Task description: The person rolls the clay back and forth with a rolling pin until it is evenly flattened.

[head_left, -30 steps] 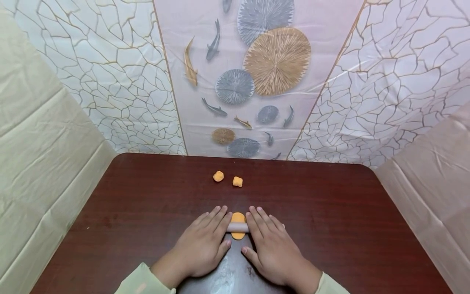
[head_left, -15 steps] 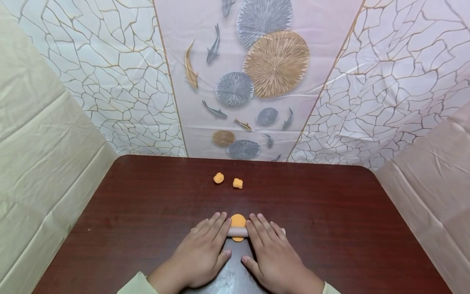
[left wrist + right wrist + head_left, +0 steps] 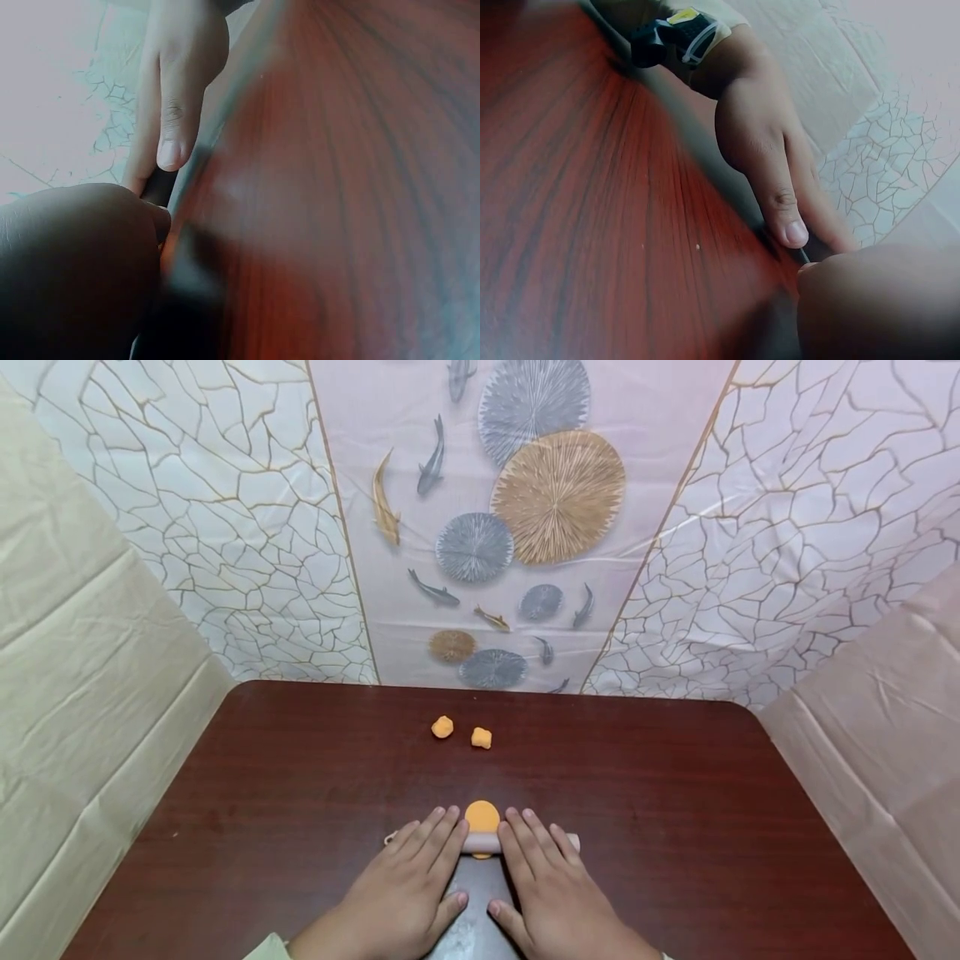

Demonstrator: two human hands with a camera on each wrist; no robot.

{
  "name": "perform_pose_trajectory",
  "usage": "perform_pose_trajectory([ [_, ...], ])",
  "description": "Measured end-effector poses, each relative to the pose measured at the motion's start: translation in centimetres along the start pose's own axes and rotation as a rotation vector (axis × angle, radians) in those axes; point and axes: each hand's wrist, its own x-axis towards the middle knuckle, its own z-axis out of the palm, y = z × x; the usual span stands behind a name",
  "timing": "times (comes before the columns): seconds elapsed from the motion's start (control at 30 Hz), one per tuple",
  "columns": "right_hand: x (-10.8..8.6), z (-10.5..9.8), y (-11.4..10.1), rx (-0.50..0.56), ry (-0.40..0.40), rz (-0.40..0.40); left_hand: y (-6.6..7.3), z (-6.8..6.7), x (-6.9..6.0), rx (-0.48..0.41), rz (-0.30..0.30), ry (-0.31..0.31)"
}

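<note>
In the head view a light grey-pink rolling pin (image 3: 482, 843) lies crosswise over a flattened orange piece of dough (image 3: 482, 817). Most of the dough shows beyond the pin, with a thin edge on the near side. My left hand (image 3: 401, 885) presses on the pin's left part, its fingers straight and pointing away from me. On the right part lies my right hand (image 3: 557, 885), also with straight fingers. Both thumbs are off the pin, pointing inward. The wrist views show the hands from the side; the dough is hidden there.
Two small orange lumps, a rounder one (image 3: 442, 727) and a squarish one (image 3: 482, 738), lie farther back on the dark red-brown table (image 3: 637, 777). A patterned sheet (image 3: 480, 635) hangs behind its far edge, and beige cloth (image 3: 112, 735) flanks both sides.
Both hands and the rolling pin have moved toward me over the dough. More of the dough now shows beyond the pin, and less on the near side. The head view has shifted slightly.
</note>
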Motion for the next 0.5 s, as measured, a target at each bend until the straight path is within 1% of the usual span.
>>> perform_pose_trajectory([
  [0.07, -0.1, 0.0, -0.1, 0.013, -0.013, 0.004, 0.1, 0.0, -0.1, -0.006, 0.000, -0.006],
  [0.17, -0.3, 0.0, -0.3, 0.015, -0.001, -0.001, 0.2, -0.1, -0.3, 0.000, -0.004, -0.020],
  [0.33, -0.9, 0.8, -0.2, -0.081, 0.114, -0.048, 0.4, -0.2, -0.5, 0.015, 0.004, -0.036],
  [0.4, -1.1, 1.0, 0.0, -0.109, 0.144, -0.065, 0.3, -0.1, -0.6, 0.006, 0.012, -0.042],
  [0.5, -1.3, 0.9, 0.1, -0.094, 0.118, -0.068, 0.3, 0.1, -0.8, -0.013, 0.027, -0.037],
])
